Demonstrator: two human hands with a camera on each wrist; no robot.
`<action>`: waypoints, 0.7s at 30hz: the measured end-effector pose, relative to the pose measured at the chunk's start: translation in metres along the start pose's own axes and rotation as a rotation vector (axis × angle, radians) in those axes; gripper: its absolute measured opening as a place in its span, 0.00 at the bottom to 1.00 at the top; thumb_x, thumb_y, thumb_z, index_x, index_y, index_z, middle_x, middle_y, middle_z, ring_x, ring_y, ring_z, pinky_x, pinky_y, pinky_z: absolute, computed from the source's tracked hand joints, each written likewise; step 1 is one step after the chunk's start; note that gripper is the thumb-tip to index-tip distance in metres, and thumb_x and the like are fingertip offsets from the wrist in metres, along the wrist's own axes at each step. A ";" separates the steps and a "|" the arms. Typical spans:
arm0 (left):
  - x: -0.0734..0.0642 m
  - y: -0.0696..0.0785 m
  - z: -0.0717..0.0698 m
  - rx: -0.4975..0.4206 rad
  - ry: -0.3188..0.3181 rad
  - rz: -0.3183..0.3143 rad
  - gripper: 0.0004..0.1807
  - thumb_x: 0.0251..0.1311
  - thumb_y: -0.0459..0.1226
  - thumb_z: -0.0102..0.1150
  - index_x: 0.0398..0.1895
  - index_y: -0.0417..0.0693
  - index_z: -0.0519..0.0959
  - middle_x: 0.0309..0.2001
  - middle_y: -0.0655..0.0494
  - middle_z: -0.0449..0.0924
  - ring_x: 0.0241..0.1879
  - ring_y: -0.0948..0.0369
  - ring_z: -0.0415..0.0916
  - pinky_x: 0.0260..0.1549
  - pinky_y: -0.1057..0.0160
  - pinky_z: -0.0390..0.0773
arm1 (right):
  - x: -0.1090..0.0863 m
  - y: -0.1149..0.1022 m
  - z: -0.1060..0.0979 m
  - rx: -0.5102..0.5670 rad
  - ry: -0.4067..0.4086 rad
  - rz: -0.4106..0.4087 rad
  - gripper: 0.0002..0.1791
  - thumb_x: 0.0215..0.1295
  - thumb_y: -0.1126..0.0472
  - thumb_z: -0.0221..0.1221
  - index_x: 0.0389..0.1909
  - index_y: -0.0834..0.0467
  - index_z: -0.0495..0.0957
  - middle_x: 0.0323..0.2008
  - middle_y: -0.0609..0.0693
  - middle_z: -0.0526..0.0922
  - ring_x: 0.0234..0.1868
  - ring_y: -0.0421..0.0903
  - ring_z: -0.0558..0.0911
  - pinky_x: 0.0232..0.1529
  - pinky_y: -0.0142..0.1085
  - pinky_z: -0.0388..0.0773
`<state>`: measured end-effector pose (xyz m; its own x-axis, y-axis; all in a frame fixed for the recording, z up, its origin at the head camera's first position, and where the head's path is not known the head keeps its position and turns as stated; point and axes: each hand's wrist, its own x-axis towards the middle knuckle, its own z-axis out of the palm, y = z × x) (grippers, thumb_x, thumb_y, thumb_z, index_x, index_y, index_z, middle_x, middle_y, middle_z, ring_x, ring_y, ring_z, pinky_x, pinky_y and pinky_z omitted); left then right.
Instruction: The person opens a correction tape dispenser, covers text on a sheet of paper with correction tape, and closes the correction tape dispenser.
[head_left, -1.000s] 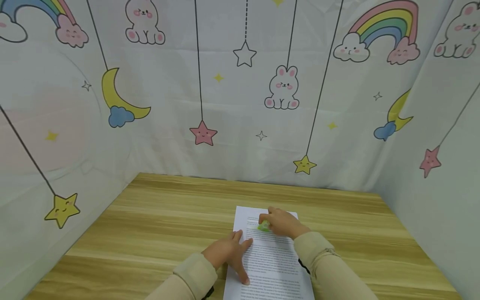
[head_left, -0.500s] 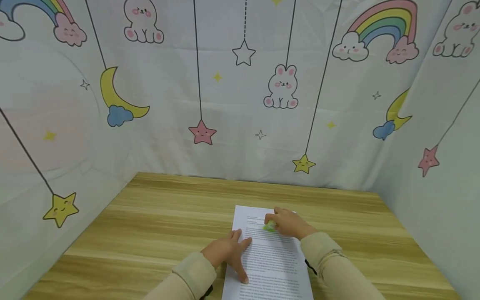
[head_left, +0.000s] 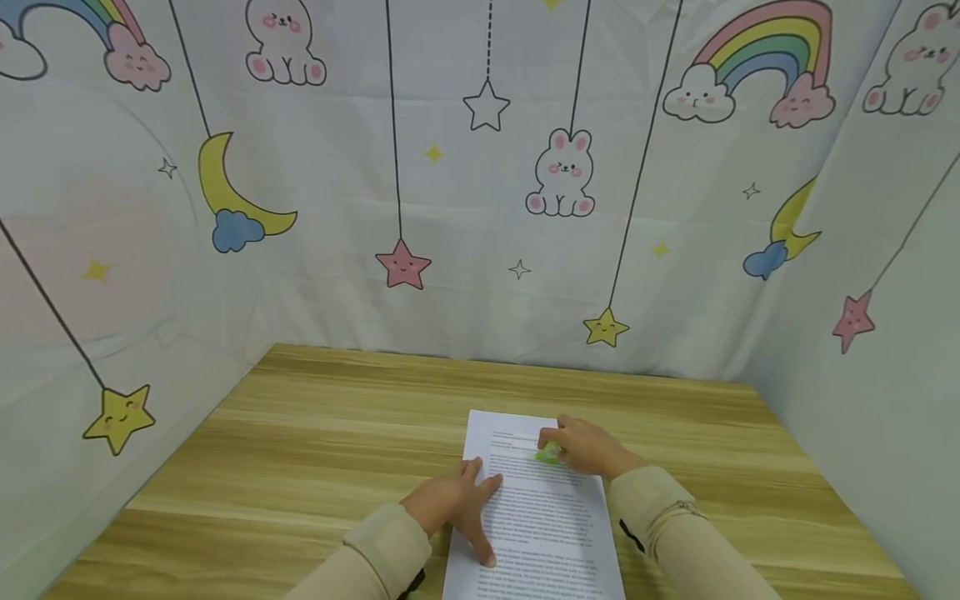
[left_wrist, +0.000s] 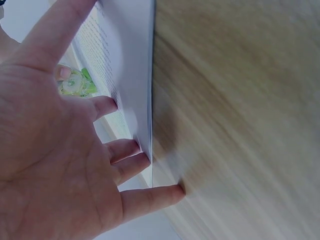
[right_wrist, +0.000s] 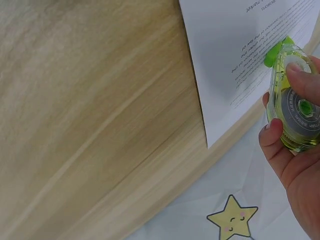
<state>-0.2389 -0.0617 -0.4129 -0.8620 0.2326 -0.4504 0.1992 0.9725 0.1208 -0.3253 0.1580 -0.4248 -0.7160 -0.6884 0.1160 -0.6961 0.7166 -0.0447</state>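
A printed paper sheet lies flat on the wooden table, covered in lines of black text. My right hand grips a clear and green correction tape dispenser, thumb on one side and fingers curled round the other. The dispenser's green tip is at the upper text lines of the sheet. With fingers spread, my left hand rests on the sheet's left edge. In the left wrist view its fingertips touch the paper, and one finger reaches past the edge onto the wood.
The wood-grain table stretches out on both sides of the sheet. A white cloth printed with rabbits, stars, moons and rainbows hangs behind the table and along both sides.
My right hand has slid to the right along the upper text lines with the correction tape dispenser. My left hand has stayed in place on the sheet.
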 end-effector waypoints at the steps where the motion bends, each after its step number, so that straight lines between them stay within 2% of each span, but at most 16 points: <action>1: 0.001 0.000 0.000 -0.001 0.002 -0.001 0.58 0.30 0.61 0.72 0.69 0.67 0.54 0.73 0.51 0.43 0.72 0.51 0.43 0.60 0.40 0.61 | -0.001 0.002 0.000 0.039 -0.005 0.020 0.14 0.55 0.69 0.59 0.39 0.48 0.78 0.27 0.46 0.70 0.25 0.40 0.65 0.28 0.32 0.65; 4: 0.002 0.000 0.003 0.000 0.006 0.004 0.58 0.30 0.61 0.72 0.70 0.67 0.53 0.73 0.50 0.43 0.72 0.51 0.42 0.59 0.40 0.61 | -0.008 0.007 -0.001 0.196 0.005 0.111 0.15 0.57 0.68 0.59 0.42 0.47 0.78 0.35 0.49 0.75 0.34 0.45 0.74 0.37 0.39 0.72; 6: 0.002 0.001 0.003 0.002 0.005 0.006 0.58 0.29 0.61 0.72 0.70 0.68 0.53 0.73 0.50 0.43 0.72 0.51 0.42 0.59 0.39 0.61 | -0.014 0.011 -0.003 0.300 0.030 0.187 0.16 0.58 0.67 0.58 0.44 0.47 0.77 0.43 0.51 0.77 0.44 0.49 0.76 0.44 0.46 0.73; 9: 0.001 0.002 0.003 0.002 0.004 0.006 0.58 0.29 0.61 0.72 0.70 0.67 0.53 0.73 0.51 0.43 0.72 0.52 0.43 0.59 0.39 0.61 | -0.023 0.017 -0.005 0.364 0.076 0.248 0.16 0.58 0.66 0.59 0.46 0.46 0.77 0.50 0.51 0.77 0.51 0.51 0.75 0.51 0.50 0.71; 12: -0.004 0.003 0.000 -0.010 0.014 -0.002 0.57 0.29 0.60 0.73 0.69 0.66 0.55 0.73 0.52 0.43 0.72 0.52 0.43 0.59 0.39 0.62 | -0.028 0.022 -0.007 0.335 0.085 0.253 0.16 0.58 0.66 0.60 0.46 0.46 0.77 0.44 0.49 0.78 0.44 0.47 0.75 0.45 0.46 0.72; 16: -0.005 0.003 0.000 -0.022 0.019 0.011 0.56 0.32 0.58 0.73 0.69 0.64 0.55 0.73 0.51 0.43 0.72 0.52 0.42 0.58 0.39 0.62 | -0.032 0.025 -0.006 0.271 0.057 0.233 0.16 0.57 0.65 0.60 0.46 0.47 0.78 0.36 0.46 0.75 0.36 0.42 0.71 0.38 0.39 0.70; 21: -0.006 0.004 -0.001 -0.025 0.022 0.019 0.57 0.32 0.58 0.73 0.70 0.65 0.54 0.73 0.50 0.43 0.72 0.51 0.43 0.59 0.39 0.61 | -0.038 0.021 -0.004 0.185 0.051 0.202 0.15 0.57 0.65 0.60 0.45 0.48 0.78 0.34 0.45 0.73 0.32 0.40 0.69 0.33 0.35 0.68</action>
<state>-0.2334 -0.0597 -0.4085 -0.8683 0.2503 -0.4282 0.2043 0.9672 0.1511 -0.3131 0.1997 -0.4257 -0.8409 -0.5238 0.1363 -0.5408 0.8026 -0.2518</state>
